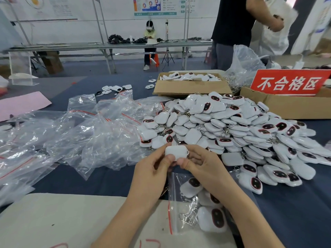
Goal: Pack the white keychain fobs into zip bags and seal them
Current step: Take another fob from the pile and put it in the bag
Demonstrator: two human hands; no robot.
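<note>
"Just in front of the heap of fobs [232, 126], what are the hands doing?"

"Both pinch one white fob [176, 152] between thumbs and fingertips, the left hand [152, 169] on its left end and the right hand [202, 163] on its right."

"Which step is that?"

"Picking up and checking one piece, I'd say. The zip bag [174, 185] lies under the right forearm and holds several fobs. I can't tell whether its red-lined mouth is shut."

"And next?"

"One hand must let go and hold that mouth apart while the other slides the fob in. Then the strip needs pressing along its whole length. Empty bags [89, 133] lie to the left."
</note>
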